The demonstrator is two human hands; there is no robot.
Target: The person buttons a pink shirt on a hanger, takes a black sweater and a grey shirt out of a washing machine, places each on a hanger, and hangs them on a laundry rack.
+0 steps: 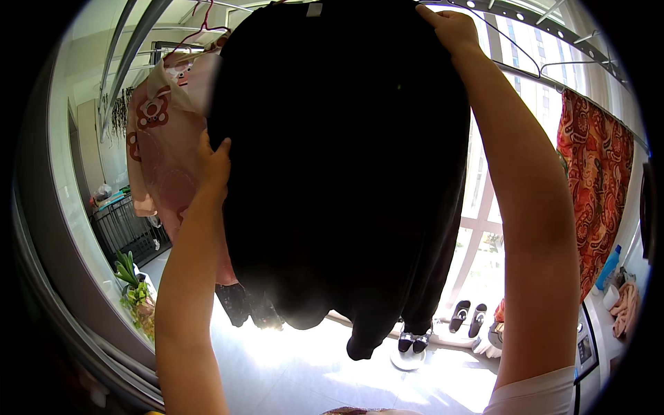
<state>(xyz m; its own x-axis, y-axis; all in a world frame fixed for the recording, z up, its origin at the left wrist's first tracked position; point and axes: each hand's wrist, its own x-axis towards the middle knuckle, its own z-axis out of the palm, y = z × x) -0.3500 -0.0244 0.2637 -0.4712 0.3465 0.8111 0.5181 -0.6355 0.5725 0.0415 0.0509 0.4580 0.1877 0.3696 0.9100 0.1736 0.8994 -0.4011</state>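
Note:
A large black long-sleeved top hangs spread out in front of me and fills the middle of the view. Its small pale label shows at the upper edge, and its sleeve ends hang low. My right hand, raised high, pinches the top's upper right corner. On the other side, my left hand grips its left edge lower down, thumb toward me; the other fingers are mostly hidden. Close behind the left hand hangs a pink patterned garment, partly covered by the black top.
Metal drying rails run overhead, with a red hanger at left and a dark wire hanger at right. A red patterned cloth hangs at right. Plants stand lower left; slippers lie by the bright window.

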